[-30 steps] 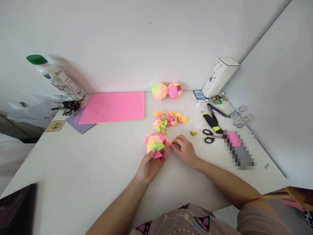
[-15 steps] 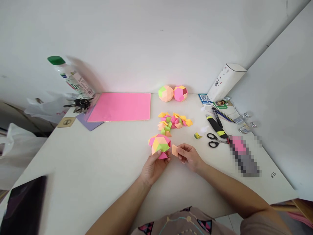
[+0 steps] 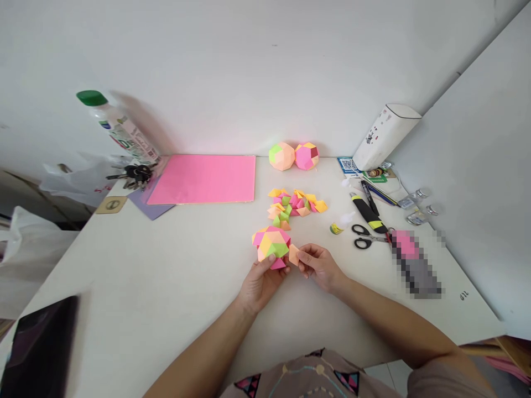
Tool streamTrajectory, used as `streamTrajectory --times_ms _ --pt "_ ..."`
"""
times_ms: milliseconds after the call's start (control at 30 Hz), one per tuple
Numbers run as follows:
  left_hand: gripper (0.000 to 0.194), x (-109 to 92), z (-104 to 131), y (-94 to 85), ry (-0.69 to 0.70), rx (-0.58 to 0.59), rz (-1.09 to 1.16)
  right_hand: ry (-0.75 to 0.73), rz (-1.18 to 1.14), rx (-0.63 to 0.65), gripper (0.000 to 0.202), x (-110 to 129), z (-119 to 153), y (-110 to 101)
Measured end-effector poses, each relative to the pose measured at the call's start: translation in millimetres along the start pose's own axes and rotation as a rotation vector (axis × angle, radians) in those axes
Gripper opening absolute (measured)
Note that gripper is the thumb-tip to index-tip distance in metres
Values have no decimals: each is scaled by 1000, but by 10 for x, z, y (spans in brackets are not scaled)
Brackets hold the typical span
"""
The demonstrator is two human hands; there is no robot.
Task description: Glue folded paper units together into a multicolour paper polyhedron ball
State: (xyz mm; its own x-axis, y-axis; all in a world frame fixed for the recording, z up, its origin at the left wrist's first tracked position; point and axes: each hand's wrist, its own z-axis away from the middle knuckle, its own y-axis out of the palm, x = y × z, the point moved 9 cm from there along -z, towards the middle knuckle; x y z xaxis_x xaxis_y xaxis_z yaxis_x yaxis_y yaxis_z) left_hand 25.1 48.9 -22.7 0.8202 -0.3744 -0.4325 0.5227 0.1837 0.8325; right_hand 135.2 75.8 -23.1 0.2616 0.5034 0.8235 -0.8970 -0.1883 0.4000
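My left hand (image 3: 262, 279) is closed around the lower side of a partly built folded-paper ball (image 3: 271, 243) in pink, yellow, peach and green. Between thumb and fingers of my right hand (image 3: 321, 266) is a peach folded paper piece (image 3: 294, 255), held right at the ball's right side; whether its tip is inserted I cannot tell. Just beyond the ball lies a cluster of loose folded paper pieces (image 3: 296, 204) in several colours. Two finished-looking paper balls, one peach and green (image 3: 282, 157), one mostly pink (image 3: 306, 156), rest against the wall.
A pink sheet (image 3: 203, 179), keys (image 3: 139, 174) and a green-capped bottle (image 3: 124, 130) are at the back left. On the right lie scissors (image 3: 364, 236), a utility knife (image 3: 367, 213), a tape roll (image 3: 336, 229) and small glass bottles (image 3: 418, 215). A black tablet (image 3: 39, 348) sits front left.
My right hand has brought the peach paper piece slightly left, up to the ball. My left hand keeps its hold on the ball, and the view has shifted a little.
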Motion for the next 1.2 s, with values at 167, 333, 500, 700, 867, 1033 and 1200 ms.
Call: streamTrajectory --times_ms 167,333,500,700,867,1033,1200 --pt "17 -13 10 63 23 24 -83 12 -40 21 25 -37 1 55" --pt "16 -6 18 70 43 38 -134 29 -91 38 26 -63 20 109" --pt "15 -6 31 56 56 29 -147 55 -116 67 28 -81 44 171" --pt "16 -8 32 62 55 23 -162 68 -114 84 27 -79 49 185" --pt "16 -16 37 93 59 32 -188 62 -108 88 24 -78 51 179" --pt "16 -21 35 121 60 53 -207 56 -110 97 23 -79 52 194" --pt "19 -10 40 140 53 73 -223 69 -115 125 24 -95 42 209"
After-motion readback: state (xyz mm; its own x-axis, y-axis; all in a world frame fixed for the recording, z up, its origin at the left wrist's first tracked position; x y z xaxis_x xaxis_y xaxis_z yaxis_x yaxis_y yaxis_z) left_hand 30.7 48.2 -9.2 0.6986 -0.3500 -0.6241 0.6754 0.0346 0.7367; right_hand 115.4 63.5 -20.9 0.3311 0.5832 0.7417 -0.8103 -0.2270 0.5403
